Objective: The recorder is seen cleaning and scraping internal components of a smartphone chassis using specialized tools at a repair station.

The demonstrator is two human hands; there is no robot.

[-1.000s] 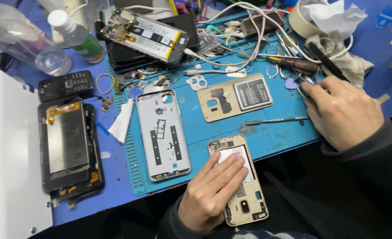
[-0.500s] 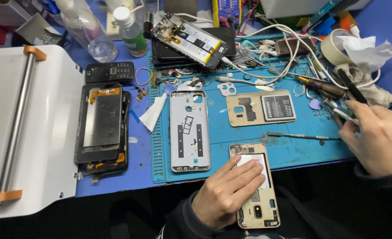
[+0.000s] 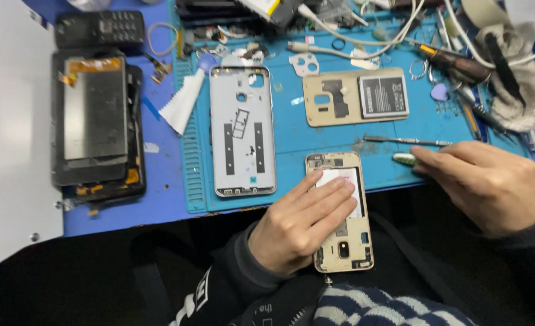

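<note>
left hand (image 3: 300, 220) covering opened gold phone (image 3: 341, 241), right hand (image 3: 487, 184) hiding green-tipped tool (image 3: 404, 159)

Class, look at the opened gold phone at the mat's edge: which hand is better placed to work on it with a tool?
Right. The right hand already pinches a small green-tipped tool beside the gold phone; the left hand lies flat on it, steadying it.
</note>
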